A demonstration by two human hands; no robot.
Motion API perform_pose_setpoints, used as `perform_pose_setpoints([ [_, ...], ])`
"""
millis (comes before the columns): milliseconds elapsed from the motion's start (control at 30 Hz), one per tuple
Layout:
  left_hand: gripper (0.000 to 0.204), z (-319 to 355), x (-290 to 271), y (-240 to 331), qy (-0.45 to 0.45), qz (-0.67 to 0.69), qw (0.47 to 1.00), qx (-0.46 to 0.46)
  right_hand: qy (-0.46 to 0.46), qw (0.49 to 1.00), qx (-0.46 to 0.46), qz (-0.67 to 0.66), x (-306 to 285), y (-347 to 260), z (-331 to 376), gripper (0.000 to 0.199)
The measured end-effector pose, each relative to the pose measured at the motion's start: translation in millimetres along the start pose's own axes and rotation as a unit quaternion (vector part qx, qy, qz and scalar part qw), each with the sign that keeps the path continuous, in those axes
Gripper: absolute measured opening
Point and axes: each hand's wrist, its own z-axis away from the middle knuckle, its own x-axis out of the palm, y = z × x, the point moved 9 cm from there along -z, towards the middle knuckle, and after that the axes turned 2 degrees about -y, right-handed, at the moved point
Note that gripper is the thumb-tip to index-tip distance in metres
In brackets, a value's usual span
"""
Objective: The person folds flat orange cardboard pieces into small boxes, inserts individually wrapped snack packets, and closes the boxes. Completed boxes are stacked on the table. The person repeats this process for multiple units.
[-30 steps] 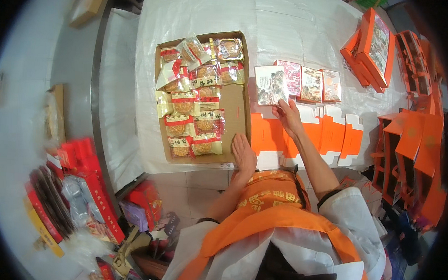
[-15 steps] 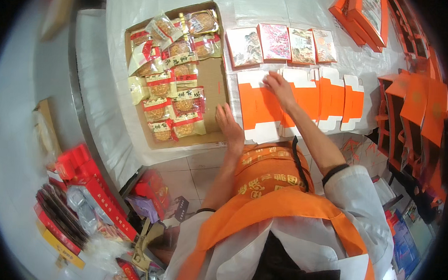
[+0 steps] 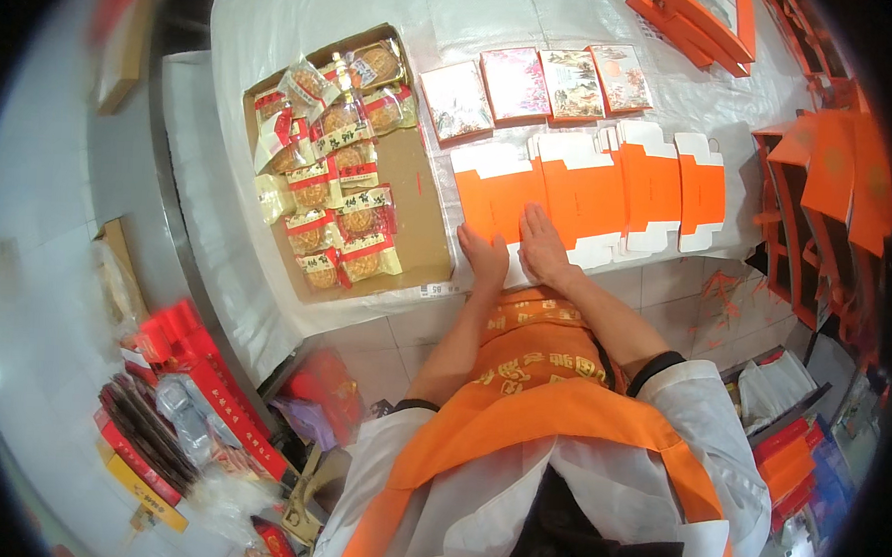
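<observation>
My left hand (image 3: 484, 258) and my right hand (image 3: 544, 246) rest at the near end of the leftmost flat orange-and-white carton blank (image 3: 491, 194). Both have their fingers stretched out, one hand on each side, touching the blank. The palms hide part of its near flap. To the right lie further unfolded carton blanks (image 3: 581, 197) in a row, overlapping at their edges. Behind them stand several made-up picture boxes (image 3: 514, 82) with printed landscape and blossom tops.
Left of the blanks sits a shallow cardboard box (image 3: 421, 213), its left part filled with wrapped mooncakes (image 3: 364, 215). Orange box parts (image 3: 828, 186) pile up at the right. More orange boxes (image 3: 691, 25) lie at the back. Red packaging (image 3: 227, 403) stands at the lower left.
My right hand has come down from the blank's far flap to its near end. My left hand has moved right, from the cardboard box's edge onto the blank. The view has shifted slightly.
</observation>
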Motion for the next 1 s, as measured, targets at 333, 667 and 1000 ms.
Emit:
perform_pose_setpoints([
  [333,0.034,-4.1,-30.4,59.7,-0.094,0.077,0.990,-0.074,0.075,0.915,0.032,-0.396,-24.2,45.1,27.3,0.023],
  [667,0.035,86.4,-67.7,223.0,-0.142,0.301,0.940,0.071,0.123,0.394,0.119,-0.903,-137.7,45.0,116.5,0.030],
  [1000,0.062,138.4,-4.6,311.9,-0.480,0.478,0.735,0.037,0.233,0.647,0.058,-0.724,-234.2,38.3,177.8,0.047],
])
